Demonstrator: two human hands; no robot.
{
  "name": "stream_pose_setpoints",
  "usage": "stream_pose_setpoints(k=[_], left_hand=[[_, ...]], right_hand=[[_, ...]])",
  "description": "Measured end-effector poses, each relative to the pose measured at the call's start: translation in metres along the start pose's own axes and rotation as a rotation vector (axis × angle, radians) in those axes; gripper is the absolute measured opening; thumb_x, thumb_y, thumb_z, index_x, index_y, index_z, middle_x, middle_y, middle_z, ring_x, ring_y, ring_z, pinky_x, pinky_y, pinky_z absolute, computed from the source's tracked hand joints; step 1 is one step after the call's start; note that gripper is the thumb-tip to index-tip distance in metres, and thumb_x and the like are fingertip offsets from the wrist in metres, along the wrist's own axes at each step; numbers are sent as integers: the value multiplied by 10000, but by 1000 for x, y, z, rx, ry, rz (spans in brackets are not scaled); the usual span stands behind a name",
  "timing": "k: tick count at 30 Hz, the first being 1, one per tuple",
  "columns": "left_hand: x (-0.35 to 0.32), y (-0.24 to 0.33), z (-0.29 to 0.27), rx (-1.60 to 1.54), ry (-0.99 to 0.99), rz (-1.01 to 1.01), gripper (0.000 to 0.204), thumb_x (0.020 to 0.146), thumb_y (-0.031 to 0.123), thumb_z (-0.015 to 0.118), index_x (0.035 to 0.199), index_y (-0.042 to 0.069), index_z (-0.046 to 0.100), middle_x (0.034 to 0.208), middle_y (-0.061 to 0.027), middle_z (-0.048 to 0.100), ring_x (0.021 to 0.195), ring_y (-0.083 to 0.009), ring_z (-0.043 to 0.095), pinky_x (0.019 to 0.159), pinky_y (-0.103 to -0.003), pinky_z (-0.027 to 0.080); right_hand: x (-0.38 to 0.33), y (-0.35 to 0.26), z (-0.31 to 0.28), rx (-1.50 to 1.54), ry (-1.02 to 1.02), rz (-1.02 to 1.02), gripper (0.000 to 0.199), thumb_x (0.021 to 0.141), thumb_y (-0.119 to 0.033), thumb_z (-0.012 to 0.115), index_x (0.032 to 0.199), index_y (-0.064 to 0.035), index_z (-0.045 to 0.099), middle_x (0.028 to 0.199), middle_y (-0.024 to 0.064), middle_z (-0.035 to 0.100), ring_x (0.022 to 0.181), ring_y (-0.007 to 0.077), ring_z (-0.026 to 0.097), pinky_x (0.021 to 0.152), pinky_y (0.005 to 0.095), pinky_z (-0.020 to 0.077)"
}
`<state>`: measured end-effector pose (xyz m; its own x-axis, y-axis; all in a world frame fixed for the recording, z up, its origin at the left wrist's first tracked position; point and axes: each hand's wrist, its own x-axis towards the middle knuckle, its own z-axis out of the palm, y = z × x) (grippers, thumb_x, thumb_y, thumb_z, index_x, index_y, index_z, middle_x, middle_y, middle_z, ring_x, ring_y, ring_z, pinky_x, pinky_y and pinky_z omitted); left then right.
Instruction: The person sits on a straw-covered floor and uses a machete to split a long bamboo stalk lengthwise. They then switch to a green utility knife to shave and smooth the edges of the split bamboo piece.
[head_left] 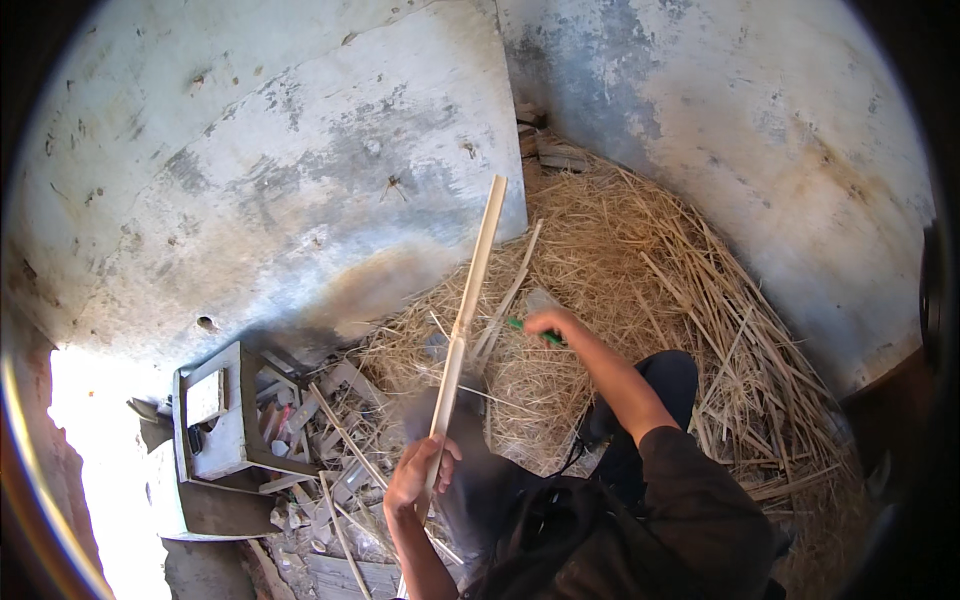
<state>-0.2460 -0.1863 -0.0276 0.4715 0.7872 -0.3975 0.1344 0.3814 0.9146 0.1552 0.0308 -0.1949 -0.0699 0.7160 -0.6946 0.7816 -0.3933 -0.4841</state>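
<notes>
Gripping a cane strip [465,320], left hand [418,475]; right hand [548,323] seemingly around a green-handled tool [520,325].

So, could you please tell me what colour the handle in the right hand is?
Green; the handle shows in the head view.

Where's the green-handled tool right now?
In the head view, just right of centre: the green-handled tool is in the right hand, over the straw pile, beside the long cane.

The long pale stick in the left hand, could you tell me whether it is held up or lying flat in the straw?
Held up: the left hand grips the stick near its lower end, and it slants upward over the straw.
</notes>
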Motion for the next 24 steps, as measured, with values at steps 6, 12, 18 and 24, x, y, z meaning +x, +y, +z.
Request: stream_pose_setpoints(k=[6, 12, 18, 24], left_hand=[[-2, 3, 21, -204, -16, 119, 536, 1097, 438, 451, 954, -21, 687, 542, -77, 520, 486, -225, 581, 489, -313, 465], [10, 6, 32, -334, -251, 102, 529, 1077, 503, 477, 942, 11, 620, 557, -66, 518, 553, -286, 676, 419, -270, 432], [14, 4, 42, -332, -266, -51, 488, 1020, 543, 533, 830, 94, 528, 538, -33, 442, 556, -346, 703, 427, -305, 496], [27, -18, 46, -519, -452, -32, 488, 1025, 551, 500, 799, 118, 498, 539, -25, 444, 543, -336, 688, 405, -306, 414]], right_hand=[[-83, -7, -103, 489, 78, -90, 446, 1067, -432, 496, 1239, -45, 633, 1242, 144, 678, 1020, 276, 724, 739, 533, 596], [-115, 20, -114, -401, 232, 60, 533, 1104, -508, 447, 1287, -50, 652, 1265, 172, 672, 1054, 342, 693, 858, 563, 534], [-187, -5, -99, -248, 561, -177, 444, 1126, -438, 476, 942, -80, 664, 642, 37, 474, 565, 194, 469, 617, 457, 462], [-226, -51, -78, 712, 391, -974, 416, 1109, -426, 535, 950, -71, 683, 619, -61, 469, 536, 92, 505, 523, 329, 423]])
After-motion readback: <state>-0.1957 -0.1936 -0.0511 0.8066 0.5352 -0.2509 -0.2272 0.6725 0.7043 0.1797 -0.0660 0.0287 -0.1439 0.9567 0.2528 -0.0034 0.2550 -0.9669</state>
